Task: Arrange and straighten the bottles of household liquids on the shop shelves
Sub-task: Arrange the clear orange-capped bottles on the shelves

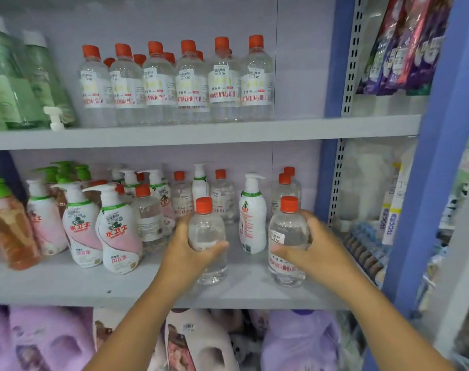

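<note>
from the head view i have my left hand [190,247] wrapped around a clear red-capped bottle [208,236], fingers behind it and thumb curled across its front, its base at the near part of the middle shelf [121,287], upright. my right hand [312,249] grips a second clear red-capped bottle [288,236] just to the right, thumb over the label, also upright on that shelf. between and behind them stands a white pump bottle [252,212]. further left on the same shelf is a cluster of pink-and-white pump bottles [118,226] and an orange-tinted bottle with a green cap [11,226]. on the upper shelf [201,132] a row of clear red-capped bottles [174,81] stands side by side, green bottles [16,81] at far left. purple jugs [300,341] sit below
</note>
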{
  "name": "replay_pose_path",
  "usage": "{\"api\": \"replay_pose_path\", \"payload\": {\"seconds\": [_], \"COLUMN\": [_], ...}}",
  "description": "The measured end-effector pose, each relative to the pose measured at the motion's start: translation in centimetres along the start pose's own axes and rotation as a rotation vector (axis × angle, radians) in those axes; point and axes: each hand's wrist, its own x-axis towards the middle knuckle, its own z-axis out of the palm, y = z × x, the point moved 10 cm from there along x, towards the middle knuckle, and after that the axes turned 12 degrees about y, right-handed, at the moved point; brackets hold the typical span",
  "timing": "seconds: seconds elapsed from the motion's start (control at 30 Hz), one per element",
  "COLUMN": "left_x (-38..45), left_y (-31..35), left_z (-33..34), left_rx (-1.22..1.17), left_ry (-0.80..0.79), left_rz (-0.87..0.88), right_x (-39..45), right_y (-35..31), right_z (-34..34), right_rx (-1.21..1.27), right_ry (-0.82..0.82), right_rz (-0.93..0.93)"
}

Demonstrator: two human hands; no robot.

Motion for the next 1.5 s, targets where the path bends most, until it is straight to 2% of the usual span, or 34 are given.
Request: {"api": "replay_pose_path", "payload": {"seconds": [0.07, 0.2, 0.33, 0.5, 0.63, 0.73, 0.93, 1.2, 1.5], "left_x": [-1.1, -4.7, -6.4, -1.5, 5.2, 9.6, 14.5, 18.2, 20.7], "left_y": [0.8, 6.0, 14.2, 25.4, 28.9, 28.4, 25.8, 25.9, 25.0], "left_z": [-0.5, -3.5, -8.6, -13.1, -12.6, -10.5, -5.6, -3.4, -1.9], "left_rx": [-0.010, -0.063, -0.169, -0.204, -0.193, -0.137, 0.053, 0.417, 0.405], "left_ry": [0.013, -0.003, 0.068, 0.182, 0.206, 0.191, 0.120, -0.017, -0.024], "left_rz": [-0.012, 0.092, 0.230, 0.388, 0.380, 0.335, 0.262, 0.333, 0.279], "right_x": [-0.6, -2.9, -5.0, -0.7, 5.5, 9.4, 14.8, 18.3, 20.0], "right_y": [-1.1, -3.8, -11.6, -24.1, -29.9, -30.4, -26.4, -25.6, -25.0], "right_z": [0.1, -0.7, -3.7, -8.9, -9.9, -8.1, -5.4, -4.2, -2.6], "right_rx": [0.008, 0.106, 0.195, 0.358, 0.280, 0.172, 0.005, -0.219, -0.231], "right_ry": [-0.012, -0.056, -0.146, -0.158, -0.083, -0.075, -0.037, -0.092, -0.137], "right_rz": [-0.010, -0.013, -0.160, -0.313, -0.344, -0.293, -0.158, -0.191, -0.146]}}
